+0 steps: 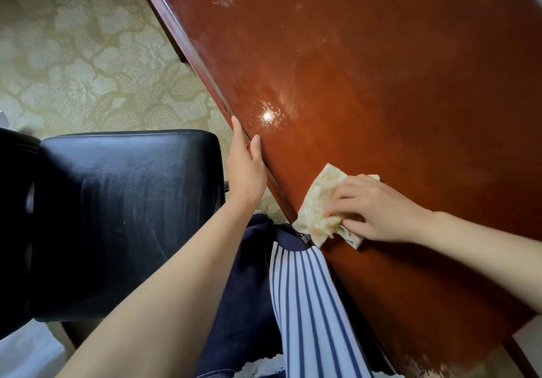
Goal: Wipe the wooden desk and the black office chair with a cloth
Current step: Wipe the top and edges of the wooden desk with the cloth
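Observation:
The reddish-brown wooden desk (381, 70) fills the right and top of the view, with pale dusty smears on its glossy top. A crumpled beige cloth (318, 201) lies on the desk at its near edge. My right hand (378, 207) presses on the cloth with curled fingers gathering its folds. My left hand (246, 169) holds the desk's front edge, thumb on top and fingers along the rim. The black office chair (123, 216) stands to the left, its leather seat streaked with faint grey marks.
Patterned beige carpet (82, 64) covers the floor at the left, below the desk edge. My dark skirt and striped garment (302, 304) sit between chair and desk. A desk leg (179, 52) descends at the upper left.

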Motion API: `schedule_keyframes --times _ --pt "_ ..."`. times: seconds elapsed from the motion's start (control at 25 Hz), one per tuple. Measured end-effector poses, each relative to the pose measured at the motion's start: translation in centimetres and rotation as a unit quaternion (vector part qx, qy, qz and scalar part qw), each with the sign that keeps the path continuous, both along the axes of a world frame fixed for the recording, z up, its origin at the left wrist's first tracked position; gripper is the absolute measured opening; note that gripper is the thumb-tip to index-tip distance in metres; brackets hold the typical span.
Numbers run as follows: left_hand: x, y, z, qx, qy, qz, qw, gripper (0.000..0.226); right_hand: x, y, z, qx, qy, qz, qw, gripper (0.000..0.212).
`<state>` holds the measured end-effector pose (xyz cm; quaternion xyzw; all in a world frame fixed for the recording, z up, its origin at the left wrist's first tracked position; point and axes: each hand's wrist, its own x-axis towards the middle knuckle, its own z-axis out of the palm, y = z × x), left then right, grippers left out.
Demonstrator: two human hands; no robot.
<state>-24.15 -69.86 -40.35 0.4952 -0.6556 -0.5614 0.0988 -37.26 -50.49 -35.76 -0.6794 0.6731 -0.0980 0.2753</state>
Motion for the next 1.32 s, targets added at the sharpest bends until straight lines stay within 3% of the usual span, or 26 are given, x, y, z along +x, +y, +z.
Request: schedule_keyframes --times 0.12,0.24,0.4,0.52,0.6,0.72,0.8,0.84,1.08,1.32 --pt "0.0 -0.1 0.1 0.004 -0.006 -0.006 1.000 0.059 -1.6 -1.2 0.3 0.013 -0.009 0.083 0.996 0.024" --pt "0.1 -0.1 0.7 -0.017 -0.009 -0.018 1.000 0.059 -3.0 -4.3 0.4 0.016 0.003 0.087 0.996 0.021" --pt "0.1 -0.2 0.9 -0.024 -0.009 -0.021 0.999 0.059 -4.7 -10.2 0.9 0.008 0.012 -0.013 1.000 0.018" --pt "0.2 -0.2 1.0 -0.023 -0.004 -0.028 0.999 0.058 -6.4 -14.8 1.0 -0.014 0.031 -0.158 0.987 0.021" --pt "0.2 -0.3 0.9 -0.009 -0.004 -0.027 1.000 0.059 -8.1 -17.3 0.5 -0.008 0.046 -0.297 0.954 0.023" --pt "0.2 -0.5 1.0 -0.013 -0.019 -0.044 0.999 0.060 -9.0 -19.8 -0.4 0.000 0.048 -0.514 0.857 0.022" --pt "0.1 -0.5 1.1 -0.020 -0.031 -0.055 0.998 0.060 -8.0 -20.6 -0.7 -0.010 0.053 -0.594 0.803 0.027" --pt "0.1 -0.5 1.2 -0.023 -0.034 -0.057 0.998 0.061 -7.0 -20.5 -0.7 -0.017 0.070 -0.595 0.800 0.029" --pt "0.0 -0.3 1.2 -0.005 -0.034 -0.043 0.998 0.059 -1.1 -15.5 -0.9 -0.032 0.079 -0.355 0.931 0.030" --pt "-0.2 0.2 1.4 0.012 -0.025 -0.040 0.999 0.060 4.3 -9.6 -1.9 -0.076 0.067 -0.359 0.928 0.021"
